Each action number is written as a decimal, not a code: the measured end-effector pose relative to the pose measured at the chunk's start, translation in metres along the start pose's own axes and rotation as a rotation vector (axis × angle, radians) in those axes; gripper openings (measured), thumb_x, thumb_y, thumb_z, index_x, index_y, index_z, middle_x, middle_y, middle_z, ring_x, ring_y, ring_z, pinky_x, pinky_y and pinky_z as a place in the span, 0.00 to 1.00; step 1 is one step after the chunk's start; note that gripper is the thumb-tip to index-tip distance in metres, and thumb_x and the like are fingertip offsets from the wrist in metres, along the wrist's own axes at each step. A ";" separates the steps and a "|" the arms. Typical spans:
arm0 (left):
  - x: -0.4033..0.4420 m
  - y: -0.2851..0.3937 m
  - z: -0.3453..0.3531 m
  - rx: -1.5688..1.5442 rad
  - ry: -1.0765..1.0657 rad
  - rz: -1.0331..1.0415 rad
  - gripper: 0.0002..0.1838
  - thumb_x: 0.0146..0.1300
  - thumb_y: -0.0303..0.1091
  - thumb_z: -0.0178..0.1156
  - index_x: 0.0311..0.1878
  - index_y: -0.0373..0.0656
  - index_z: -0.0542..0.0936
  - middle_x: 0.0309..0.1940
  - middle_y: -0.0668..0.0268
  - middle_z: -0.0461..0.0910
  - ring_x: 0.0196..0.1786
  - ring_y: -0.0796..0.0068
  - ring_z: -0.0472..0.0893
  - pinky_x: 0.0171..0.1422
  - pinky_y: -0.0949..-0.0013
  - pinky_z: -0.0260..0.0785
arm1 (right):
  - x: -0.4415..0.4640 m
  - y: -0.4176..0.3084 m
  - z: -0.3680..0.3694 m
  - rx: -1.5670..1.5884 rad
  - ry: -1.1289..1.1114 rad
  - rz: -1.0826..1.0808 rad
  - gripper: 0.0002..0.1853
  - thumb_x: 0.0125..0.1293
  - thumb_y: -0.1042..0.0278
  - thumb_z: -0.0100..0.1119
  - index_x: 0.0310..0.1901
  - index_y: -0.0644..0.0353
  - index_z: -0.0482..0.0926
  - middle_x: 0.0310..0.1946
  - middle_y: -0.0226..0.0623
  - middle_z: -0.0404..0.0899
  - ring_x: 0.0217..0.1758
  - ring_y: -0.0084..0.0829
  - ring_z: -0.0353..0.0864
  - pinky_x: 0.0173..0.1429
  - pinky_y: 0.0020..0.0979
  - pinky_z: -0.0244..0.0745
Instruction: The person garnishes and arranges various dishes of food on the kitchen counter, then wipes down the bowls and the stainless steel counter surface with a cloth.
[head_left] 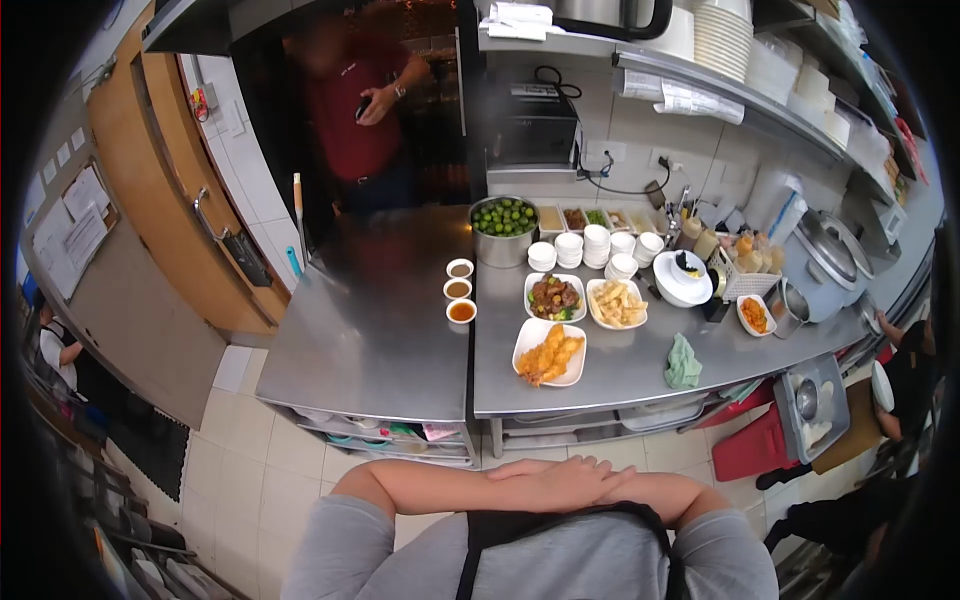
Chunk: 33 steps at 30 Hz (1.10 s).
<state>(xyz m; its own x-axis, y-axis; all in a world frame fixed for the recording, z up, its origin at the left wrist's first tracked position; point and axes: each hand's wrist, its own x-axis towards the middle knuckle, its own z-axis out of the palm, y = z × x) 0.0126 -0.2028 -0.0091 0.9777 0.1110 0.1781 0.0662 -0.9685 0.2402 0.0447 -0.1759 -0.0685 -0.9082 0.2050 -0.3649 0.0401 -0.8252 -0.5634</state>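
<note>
My forearms are folded across my body at the bottom of the view, in front of the steel counter. My left hand lies on my right forearm, its fingers slightly spread and holding nothing. My right hand is mostly hidden at the crossing of the arms; its fingers cannot be made out clearly. Beyond them on the counter stand white dishes of fried pieces, of meat with greens and of fries. Three sauce cups are lined up to their left.
A pot of green fruit, stacked white cups, a lidded bowl and a green cloth are on the counter. A person in red stands behind it. Red bin and other people are at right.
</note>
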 end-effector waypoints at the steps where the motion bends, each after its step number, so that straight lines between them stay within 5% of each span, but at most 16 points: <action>1: -0.007 -0.002 0.002 0.047 0.126 0.034 0.30 0.55 0.31 0.43 0.63 0.41 0.53 0.34 0.56 0.72 0.30 0.62 0.76 0.32 0.65 0.70 | 0.001 0.002 -0.004 0.004 -0.002 0.009 0.23 0.65 0.53 0.40 0.50 0.65 0.67 0.41 0.44 0.73 0.40 0.29 0.73 0.49 0.25 0.66; 5: 0.009 0.009 -0.012 0.016 0.006 -0.041 0.30 0.54 0.30 0.44 0.62 0.37 0.54 0.31 0.57 0.71 0.27 0.63 0.76 0.28 0.66 0.70 | 0.011 0.014 -0.019 0.017 0.005 0.054 0.23 0.65 0.53 0.40 0.49 0.65 0.68 0.39 0.44 0.74 0.38 0.30 0.74 0.48 0.25 0.66; 10: 0.035 0.030 0.000 0.008 0.281 -0.054 0.31 0.50 0.37 0.49 0.59 0.38 0.61 0.29 0.59 0.70 0.25 0.65 0.75 0.25 0.66 0.69 | 0.008 0.008 -0.002 -0.025 -0.003 -0.010 0.22 0.65 0.53 0.41 0.48 0.65 0.69 0.38 0.42 0.74 0.38 0.28 0.73 0.48 0.24 0.66; 13: 0.055 0.042 -0.003 -0.003 0.260 -0.041 0.30 0.48 0.39 0.50 0.57 0.40 0.63 0.31 0.60 0.70 0.26 0.66 0.74 0.25 0.67 0.70 | 0.011 0.003 0.008 -0.043 -0.002 -0.056 0.21 0.65 0.54 0.41 0.48 0.64 0.69 0.38 0.41 0.74 0.38 0.27 0.73 0.47 0.24 0.66; 33: 0.061 0.046 0.019 -0.051 0.223 0.069 0.29 0.49 0.35 0.50 0.58 0.42 0.63 0.34 0.61 0.72 0.31 0.66 0.73 0.28 0.65 0.70 | 0.032 -0.011 0.035 -0.264 0.092 -0.199 0.17 0.64 0.56 0.46 0.44 0.62 0.71 0.35 0.34 0.74 0.37 0.20 0.72 0.44 0.21 0.67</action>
<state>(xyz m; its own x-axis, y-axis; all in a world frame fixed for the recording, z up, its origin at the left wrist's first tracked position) 0.0789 -0.2445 -0.0055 0.9110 0.0969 0.4008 -0.0150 -0.9635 0.2672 0.0001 -0.1790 -0.0482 -0.8680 0.4052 -0.2871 -0.0168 -0.6017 -0.7985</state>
